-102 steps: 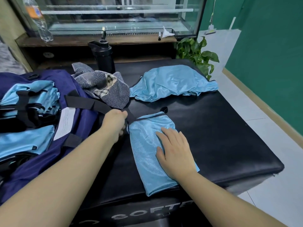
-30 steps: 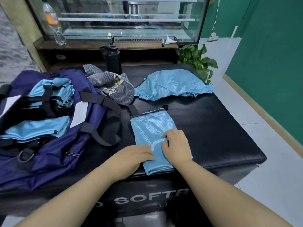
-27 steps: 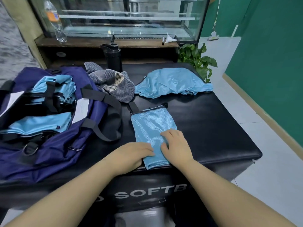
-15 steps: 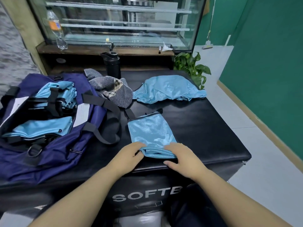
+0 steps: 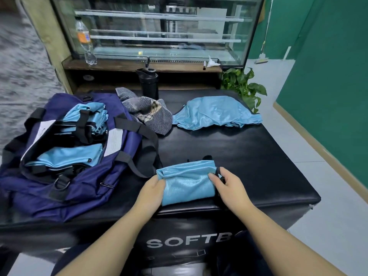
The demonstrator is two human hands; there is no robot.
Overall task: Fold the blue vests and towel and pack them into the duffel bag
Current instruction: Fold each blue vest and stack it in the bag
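The folded vest (image 5: 187,181) is fine mesh cloth with a soft sheen. The loose vest (image 5: 216,112) behind it looks silkier and glossier. The towel (image 5: 148,113) is rough, matt, ribbed weave. The duffel bag (image 5: 65,188) is smooth navy nylon with matt webbing straps. The desk (image 5: 249,156) is covered in black, faintly shiny vinyl.
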